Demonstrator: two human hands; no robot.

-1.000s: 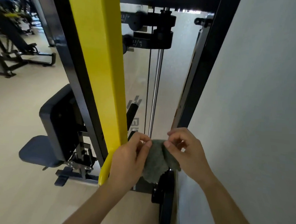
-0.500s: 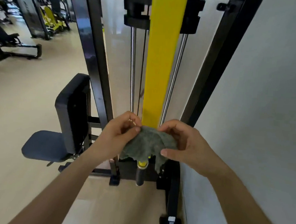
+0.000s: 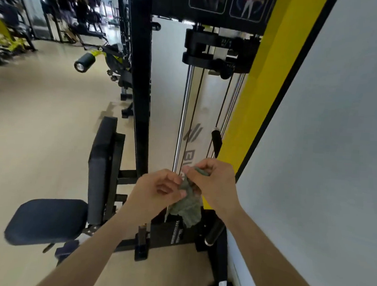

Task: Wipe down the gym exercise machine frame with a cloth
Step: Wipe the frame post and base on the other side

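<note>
My left hand (image 3: 156,189) and right hand (image 3: 213,183) pinch the crumpled, fuzzy grey-green cloth (image 3: 187,205) in curled fingers (image 3: 170,178), before the glossy black metal frame (image 3: 140,85).

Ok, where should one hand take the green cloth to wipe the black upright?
Probably the bunched top of the cloth, from the right, where the right hand now pinches it. The lower part hangs loose and flat below both hands, free to press on the black upright; the left hand could then release.
</note>
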